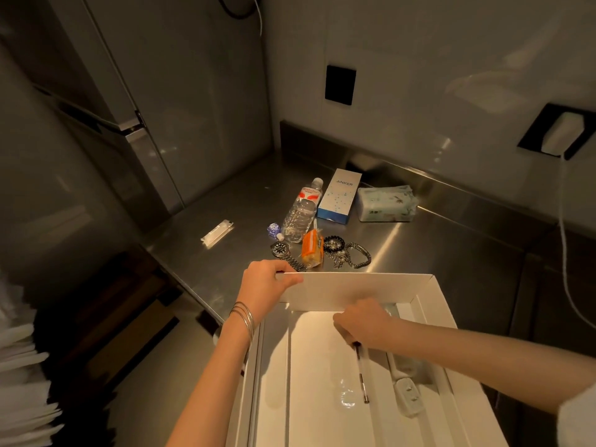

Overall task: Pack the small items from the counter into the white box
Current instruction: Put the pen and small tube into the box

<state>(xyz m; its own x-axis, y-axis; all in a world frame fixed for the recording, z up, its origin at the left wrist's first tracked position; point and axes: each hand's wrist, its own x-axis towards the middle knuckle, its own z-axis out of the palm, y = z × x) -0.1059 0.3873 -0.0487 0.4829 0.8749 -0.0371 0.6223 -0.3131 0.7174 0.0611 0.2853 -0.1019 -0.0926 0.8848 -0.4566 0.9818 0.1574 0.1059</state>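
Observation:
The white box (354, 290) lies open at the counter's near edge. My left hand (263, 285) grips its far left corner. My right hand (364, 322) is inside the box, fingers closed on the top end of a thin pen (361, 372) that rests on the box floor. A white toothbrush-like item (407, 390) lies beside the pen. Just beyond the box lie a wristwatch (280, 250), an orange packet (312, 250), a dark bead bracelet (333, 244) and a chain bracelet (358, 255).
Further back on the steel counter (435, 253) lie a water bottle (301, 211), a blue-white Anker box (338, 196), a tissue pack (385, 204), a small blue item (274, 229) and a white wrapped stick (217, 233). A white cable (562, 221) hangs at right.

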